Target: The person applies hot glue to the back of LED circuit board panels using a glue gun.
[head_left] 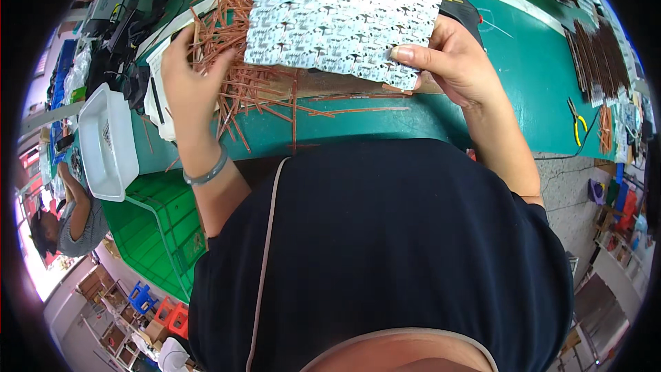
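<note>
A whitish sheet [344, 17] with a close repeating pattern of small dark marks, like a circuit board panel, is raised over the bench and tilted. My right hand [461, 62] grips its lower right corner, thumb on top and fingers behind. To the left, my left hand [189, 86] is at the edge of a heap of thin reddish-brown strips [231, 27]. Its thumb and fingers are apart in a curve, and I see nothing held between them. Some loose strips lie on the bench below the sheet. The sheet hides part of the heap.
The green bench [530, 76] carries stacked dark strips [597, 62] and yellow-handled pliers [577, 124] at right. A white plastic tub [107, 141] sits at left above a green crate [155, 234]. Another person [72, 217] is at far left.
</note>
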Demonstrator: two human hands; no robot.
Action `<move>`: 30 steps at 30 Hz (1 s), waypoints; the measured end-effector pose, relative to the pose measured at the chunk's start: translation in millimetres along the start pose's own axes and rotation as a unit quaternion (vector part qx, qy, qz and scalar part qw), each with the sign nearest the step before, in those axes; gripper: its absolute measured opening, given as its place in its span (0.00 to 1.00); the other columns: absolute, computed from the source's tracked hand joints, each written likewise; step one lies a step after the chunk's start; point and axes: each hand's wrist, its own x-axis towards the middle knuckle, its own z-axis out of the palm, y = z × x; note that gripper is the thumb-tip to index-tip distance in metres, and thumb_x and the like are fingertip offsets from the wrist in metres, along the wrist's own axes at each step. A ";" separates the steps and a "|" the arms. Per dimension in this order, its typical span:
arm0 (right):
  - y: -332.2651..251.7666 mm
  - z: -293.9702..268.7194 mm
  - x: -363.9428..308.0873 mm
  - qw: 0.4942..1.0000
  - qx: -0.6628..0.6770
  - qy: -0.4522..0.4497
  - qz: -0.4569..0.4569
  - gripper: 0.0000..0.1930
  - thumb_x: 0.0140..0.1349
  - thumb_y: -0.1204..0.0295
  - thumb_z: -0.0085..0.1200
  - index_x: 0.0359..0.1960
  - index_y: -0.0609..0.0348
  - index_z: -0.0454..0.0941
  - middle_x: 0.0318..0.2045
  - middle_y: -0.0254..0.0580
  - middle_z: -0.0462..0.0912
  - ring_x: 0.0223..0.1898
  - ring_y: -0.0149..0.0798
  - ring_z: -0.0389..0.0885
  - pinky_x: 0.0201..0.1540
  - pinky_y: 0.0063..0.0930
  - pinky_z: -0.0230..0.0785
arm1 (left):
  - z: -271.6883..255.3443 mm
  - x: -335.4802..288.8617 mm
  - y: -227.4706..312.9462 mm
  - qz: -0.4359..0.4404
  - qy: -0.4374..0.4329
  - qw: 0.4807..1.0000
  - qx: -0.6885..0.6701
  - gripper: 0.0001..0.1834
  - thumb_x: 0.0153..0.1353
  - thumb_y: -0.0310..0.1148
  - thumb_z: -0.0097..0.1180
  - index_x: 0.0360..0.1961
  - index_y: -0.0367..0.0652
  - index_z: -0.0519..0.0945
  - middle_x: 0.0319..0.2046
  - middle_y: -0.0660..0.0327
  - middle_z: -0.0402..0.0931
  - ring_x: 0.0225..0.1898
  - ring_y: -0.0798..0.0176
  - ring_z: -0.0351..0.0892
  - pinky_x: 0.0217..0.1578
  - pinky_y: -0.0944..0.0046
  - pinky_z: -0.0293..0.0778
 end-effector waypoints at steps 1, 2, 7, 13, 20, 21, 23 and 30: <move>-4.3 4.1 -0.9 1.000 0.012 -0.003 0.013 0.14 0.52 0.76 0.56 0.40 0.68 0.73 0.31 0.42 0.80 0.25 0.26 0.76 0.23 0.16 0.69 | 1.2 -6.1 5.7 -0.107 -0.012 0.968 -0.226 0.27 0.48 0.28 0.60 0.50 0.31 0.68 0.42 0.49 0.73 0.42 0.57 0.73 0.45 0.62 0.68; -4.0 5.4 -1.1 1.000 0.014 0.002 0.016 0.14 0.52 0.76 0.56 0.40 0.68 0.73 0.31 0.42 0.80 0.25 0.26 0.76 0.23 0.16 0.69 | -3.9 -5.4 29.4 -0.209 -0.023 0.874 -0.437 0.25 0.52 0.26 0.57 0.52 0.30 0.66 0.42 0.49 0.73 0.41 0.60 0.74 0.44 0.64 0.68; 1.4 4.1 0.5 1.000 0.003 0.012 0.013 0.14 0.53 0.75 0.56 0.41 0.67 0.73 0.32 0.41 0.80 0.25 0.24 0.75 0.22 0.14 0.67 | 6.1 -11.4 63.6 -0.131 -0.087 0.821 -0.549 0.24 0.58 0.24 0.48 0.55 0.27 0.61 0.41 0.49 0.73 0.44 0.62 0.73 0.43 0.66 0.71; 6.8 15.8 2.9 0.995 0.067 0.071 -0.007 0.14 0.55 0.73 0.55 0.42 0.65 0.73 0.36 0.40 0.79 0.32 0.26 0.76 0.28 0.17 0.68 | 32.6 -34.2 84.8 -0.107 -0.219 0.750 -0.615 0.16 0.52 0.23 0.57 0.43 0.30 0.71 0.31 0.56 0.77 0.32 0.65 0.78 0.32 0.70 0.75; 7.3 34.4 2.9 0.988 0.142 0.061 -0.014 0.12 0.52 0.70 0.59 0.35 0.65 0.76 0.29 0.38 0.80 0.17 0.23 0.73 0.19 0.12 0.66 | 40.0 -26.3 108.3 -0.062 -0.252 0.754 -0.603 0.12 0.46 0.25 0.64 0.34 0.35 0.78 0.28 0.60 0.79 0.30 0.69 0.78 0.30 0.72 0.74; 8.6 35.4 3.4 0.985 0.167 0.050 -0.009 0.12 0.52 0.70 0.58 0.36 0.65 0.76 0.29 0.39 0.80 0.17 0.24 0.73 0.19 0.12 0.66 | 39.4 -28.3 109.7 -0.088 -0.243 0.750 -0.608 0.12 0.46 0.25 0.64 0.34 0.35 0.78 0.28 0.60 0.79 0.30 0.70 0.78 0.31 0.73 0.74; 16.9 39.0 7.2 0.976 0.211 0.055 -0.009 0.12 0.53 0.71 0.57 0.36 0.65 0.76 0.29 0.39 0.80 0.17 0.24 0.74 0.19 0.12 0.67 | 41.9 -31.6 106.7 -0.072 -0.237 0.760 -0.601 0.12 0.46 0.25 0.64 0.34 0.35 0.78 0.28 0.60 0.79 0.30 0.70 0.78 0.31 0.72 0.74; 4.8 30.1 2.8 0.996 0.039 0.083 -0.010 0.13 0.51 0.72 0.59 0.38 0.63 0.75 0.29 0.37 0.81 0.17 0.21 0.73 0.19 0.10 0.66 | 24.8 -13.6 47.5 -0.048 -0.155 0.959 -0.231 0.13 0.48 0.20 0.54 0.39 0.32 0.76 0.30 0.59 0.79 0.32 0.68 0.78 0.32 0.71 0.73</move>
